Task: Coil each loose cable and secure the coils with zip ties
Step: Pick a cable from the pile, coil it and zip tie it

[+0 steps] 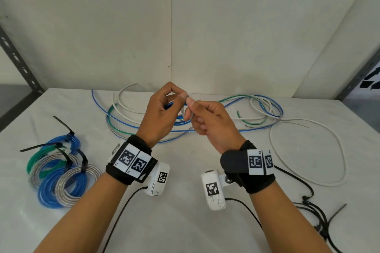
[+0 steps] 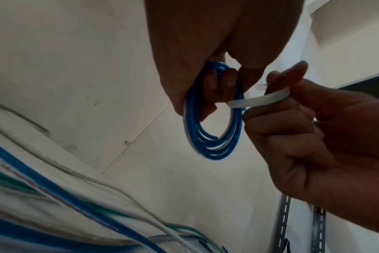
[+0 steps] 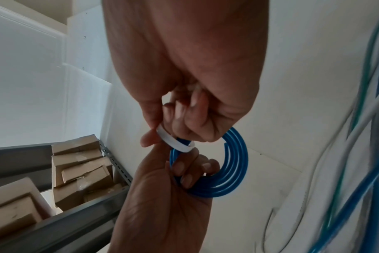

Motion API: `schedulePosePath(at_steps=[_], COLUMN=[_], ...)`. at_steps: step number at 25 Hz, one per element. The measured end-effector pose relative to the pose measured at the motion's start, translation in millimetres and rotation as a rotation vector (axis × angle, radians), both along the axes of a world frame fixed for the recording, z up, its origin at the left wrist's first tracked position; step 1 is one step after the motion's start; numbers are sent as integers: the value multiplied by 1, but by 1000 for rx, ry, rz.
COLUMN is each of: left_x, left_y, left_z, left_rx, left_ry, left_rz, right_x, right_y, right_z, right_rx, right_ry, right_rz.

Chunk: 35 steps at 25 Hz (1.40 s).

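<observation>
My left hand (image 1: 164,109) is raised over the table and grips a small blue cable coil (image 2: 212,149), with fingertips (image 2: 218,82) curled through its ring. A white zip tie (image 2: 262,101) loops round the coil's upper right side. My right hand (image 1: 205,119) pinches the tie between thumb and forefinger, close against the left hand. In the right wrist view the blue coil (image 3: 234,171) sits in the left hand (image 3: 173,196), and the white zip tie (image 3: 173,140) bends under the right hand's fingers (image 3: 184,109). In the head view only a sliver of the coil (image 1: 169,106) shows.
Several tied coils (image 1: 61,170), blue, green and silver, lie at the table's left. Loose blue, green and white cables (image 1: 257,107) sprawl at the back, and a white cable loop (image 1: 308,150) lies at the right. Black zip ties (image 1: 316,211) lie front right. Cardboard boxes (image 3: 80,166) sit on a side shelf.
</observation>
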<state>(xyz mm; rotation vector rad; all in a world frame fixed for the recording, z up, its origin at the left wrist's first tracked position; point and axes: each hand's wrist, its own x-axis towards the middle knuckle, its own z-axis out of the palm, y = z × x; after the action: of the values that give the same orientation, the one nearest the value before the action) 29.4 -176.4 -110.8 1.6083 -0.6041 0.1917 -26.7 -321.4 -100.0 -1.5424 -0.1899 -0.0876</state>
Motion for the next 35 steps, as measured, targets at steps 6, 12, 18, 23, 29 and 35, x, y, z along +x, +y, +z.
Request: schedulePosePath(at_steps=[6,12,18,23,29,35], left_x=[-6,-10,-9,-8,-11,-7], left_y=[-3,-1,0,-2,-5,-1], left_z=[5,9,7,4,2,6], left_rx=[4,19,13,44,51,40], left_ry=[-79,-122,-165,-192,-228,-185], left_rz=[1,-14,-7,36,60,107], right_x=[-2,-2,1,0,-6,-4], right_y=[-1,-4,-5,-3,0,-10], right_z=[5,6,6,10,15,16], right_rx=[82,256,365,415,199,-49], right_ry=[69,164,223,233,125,-57], right_rz=[50,117,168,139,-30,-305])
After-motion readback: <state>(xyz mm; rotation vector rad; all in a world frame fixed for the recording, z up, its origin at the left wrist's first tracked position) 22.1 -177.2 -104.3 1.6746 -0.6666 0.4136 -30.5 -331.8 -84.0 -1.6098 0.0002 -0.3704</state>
